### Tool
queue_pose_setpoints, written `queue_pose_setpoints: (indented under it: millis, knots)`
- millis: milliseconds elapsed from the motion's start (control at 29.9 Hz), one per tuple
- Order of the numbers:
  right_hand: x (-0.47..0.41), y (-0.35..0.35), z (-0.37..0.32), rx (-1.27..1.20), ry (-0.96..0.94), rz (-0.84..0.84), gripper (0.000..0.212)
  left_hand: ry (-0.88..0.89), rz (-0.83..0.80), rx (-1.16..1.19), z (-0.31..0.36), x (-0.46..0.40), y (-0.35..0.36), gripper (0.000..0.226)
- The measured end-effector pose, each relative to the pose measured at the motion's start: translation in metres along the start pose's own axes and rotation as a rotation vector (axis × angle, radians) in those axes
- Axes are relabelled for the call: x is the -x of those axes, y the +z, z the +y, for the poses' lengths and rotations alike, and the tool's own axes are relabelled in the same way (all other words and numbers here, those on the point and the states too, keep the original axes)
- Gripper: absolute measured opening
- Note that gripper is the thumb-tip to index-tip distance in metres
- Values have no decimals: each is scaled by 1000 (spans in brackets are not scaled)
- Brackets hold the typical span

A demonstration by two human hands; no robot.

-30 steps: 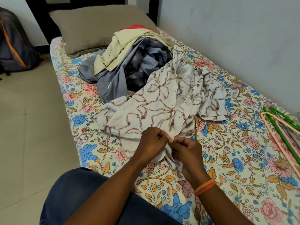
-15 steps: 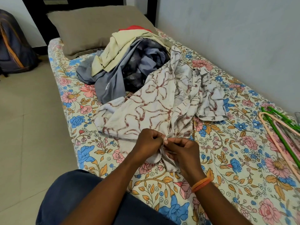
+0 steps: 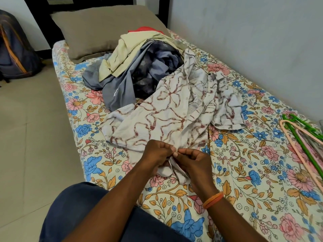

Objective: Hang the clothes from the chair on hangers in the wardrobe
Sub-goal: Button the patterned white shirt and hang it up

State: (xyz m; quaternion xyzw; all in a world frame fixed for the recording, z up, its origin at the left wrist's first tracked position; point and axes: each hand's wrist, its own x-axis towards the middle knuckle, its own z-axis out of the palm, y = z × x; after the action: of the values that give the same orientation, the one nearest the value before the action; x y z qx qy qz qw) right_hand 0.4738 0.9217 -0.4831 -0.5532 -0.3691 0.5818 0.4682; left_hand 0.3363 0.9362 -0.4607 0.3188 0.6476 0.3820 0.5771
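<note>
On the near half of the bed lies the white shirt with brown vine print [image 3: 167, 119], spread crumpled across the floral bedsheet [image 3: 244, 172], its lower front edge gathered toward us. Our left hand [image 3: 157, 154] and right hand [image 3: 194, 161] meet at that edge, fingers of both curled and pinching the cloth between thumb and fingertips, knuckles nearly touching. An orange band [image 3: 212, 199] circles our right wrist. Behind the shirt, farther up the bed, we list a heap of clothes [image 3: 139, 67]: a pale yellow garment on top, grey and dark patterned pieces beneath, a sliver of red at the back. Beyond the heap, a taupe pillow [image 3: 97, 28] against the dark headboard. At the right edge of the bed, well apart from the shirt, green and pink hangers [image 3: 300, 137] lie overlapped. Our knee in navy trousers [image 3: 78, 212] sits at the bed's near side. On the tiled floor to the far left, a dark backpack [image 3: 15, 49] with an orange stripe.
</note>
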Motion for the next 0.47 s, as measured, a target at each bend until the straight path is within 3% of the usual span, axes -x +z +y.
queue_pose_setpoints:
  millis: [267, 468]
  knots:
    - [-5, -1, 0, -265, 167, -60, 17, -80, -50, 80, -2, -1, 0, 8]
    - [-9, -1, -2, -293, 165, -75, 18, -229, -97, 148, 3, -1, -1, 11]
